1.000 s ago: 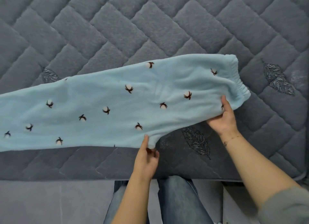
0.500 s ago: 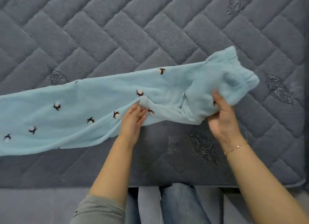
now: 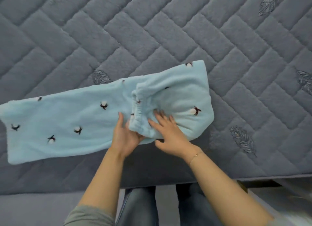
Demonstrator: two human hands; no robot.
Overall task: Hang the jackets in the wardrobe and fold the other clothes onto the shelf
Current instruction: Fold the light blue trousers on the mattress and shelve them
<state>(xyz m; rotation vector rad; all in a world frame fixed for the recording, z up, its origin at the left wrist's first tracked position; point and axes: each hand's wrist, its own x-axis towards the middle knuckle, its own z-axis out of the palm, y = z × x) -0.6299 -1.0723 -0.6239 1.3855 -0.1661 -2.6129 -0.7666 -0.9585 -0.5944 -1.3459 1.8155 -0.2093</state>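
Under my right hand point(image 3: 170, 134), fingers flat, lies the folded waistband; left hand point(image 3: 125, 138) grips pants point(image 3: 67, 124) edge. Best align edges, smooth flat.

A grey quilted bedspread point(image 3: 152, 31) with embroidered feathers point(image 3: 243, 139) covers the bed; jeans point(image 3: 140, 207) show below.

Waistband end point(image 3: 140, 114) now folded over light-blue trousers point(image 3: 67, 124).

Grey-green sleeves point(image 3: 89, 215) pushed up, thin gold bracelet point(image 3: 195, 154) – right wrist, dark jeans point(image 3: 140, 207)
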